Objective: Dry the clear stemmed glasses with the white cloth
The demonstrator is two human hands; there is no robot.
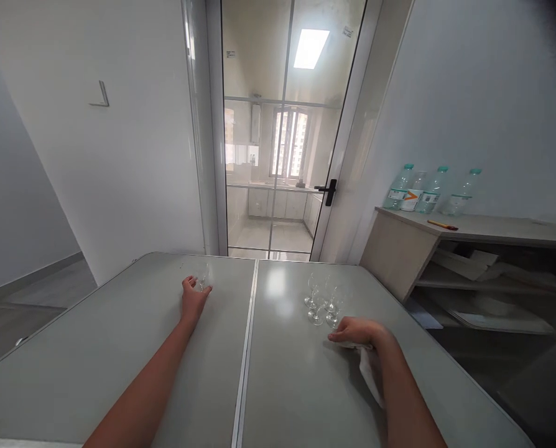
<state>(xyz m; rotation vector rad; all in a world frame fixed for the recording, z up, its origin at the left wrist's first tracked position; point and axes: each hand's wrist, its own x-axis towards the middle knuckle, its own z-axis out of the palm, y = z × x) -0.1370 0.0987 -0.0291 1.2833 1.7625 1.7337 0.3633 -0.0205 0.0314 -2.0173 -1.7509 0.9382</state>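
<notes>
My left hand [194, 298] is at the far left part of the table, its fingers closed around the lower part of a clear stemmed glass [203, 272]. That glass stands upright at the table's surface. On the right half, several clear stemmed glasses [316, 316] stand close together. My right hand [356, 331] is just in front of them, palm down, its fingers curled over a white cloth [369, 373]. The cloth hangs out below the hand toward me. Most of the right fingers are hidden under the hand.
A metal seam [245, 361] divides the grey table [213, 386]. To the right stands a cabinet [402, 249] with several plastic bottles [431, 190] and a brush-like stick [441, 225] on top. Beyond the table is a glass door [282, 143] with a black handle [330, 191].
</notes>
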